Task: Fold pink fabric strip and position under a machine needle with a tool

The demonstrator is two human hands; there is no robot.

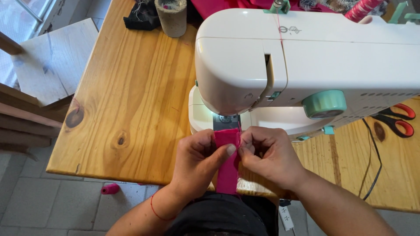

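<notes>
**Both hands pinching pink strip at the needle plate**

Risk first:
- Fingertips of both hands sit very close to the needle area of the white sewing machine (306, 57). My read: if the machine runs with the hands this far forward, a finger could get caught.
- Strip edge looks folded between the hands. If the pinch slackens, the fold could open or skew and feed in crooked.
- Pink thread (278, 26) runs down the machine front; needle itself is hidden behind the head, so can't tell if it's up or down.

Fingers:
- Left hand (199, 155): fingers curled, thumb pressed flat across the pink fabric strip (227, 168), pinching its left edge.
- Right hand (269, 153): fingers drawn together, tips pinching the strip's right edge, touching the left thumb.
- Neither hand is spread; both are closed on the fabric.

Where the strip is:
- Top end lies on the machine bed just below the presser-foot area, under the work light. The rest hangs over the front edge of the wooden desk (131, 109) toward the person's lap.

Around it:
- Red-handled scissors (396, 120) on the desk at right, well apart from the hands.
- Pink thread spool (110, 189) on the floor, left of the desk.
- Teal dial (324, 104) on the machine front, untouched.
</notes>
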